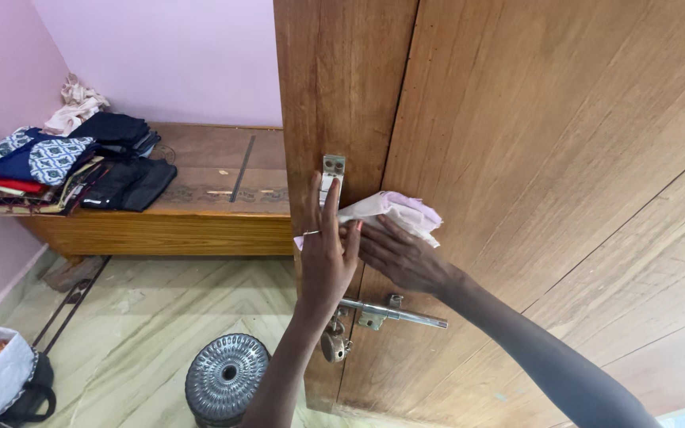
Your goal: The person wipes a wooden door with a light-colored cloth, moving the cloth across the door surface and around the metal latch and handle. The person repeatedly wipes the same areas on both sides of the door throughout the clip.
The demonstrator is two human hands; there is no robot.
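One wooden door (533,158) fills the right of the view, its edge turned toward the camera, and it carries three metal fittings: one small plate (332,168) on the edge, one sliding bolt (394,314) lower down on its face, and one padlock (334,342) hanging below the bolt's near end. One pale pink cloth (394,212) lies bunched against the door just beside the plate. The left hand (325,254) is open, fingers straight and close together, pointing upward and laid flat along the door edge, with the fingertips just below the plate; one ring shows on one finger. The right hand (402,257) reaches in from the lower right, fingers spread and pressed onto the lower part of the cloth, holding it to the wood; whether any finger pinches the fabric cannot be told. One low wooden platform (200,214) stands against the pink wall (176,55) and bears one pile of folded clothes (57,170) at its left end. On the marble floor (144,317) sit one round metal object with radial fins (226,379) near the door's foot and one bag with a white cover (1,384) at the lower left corner.
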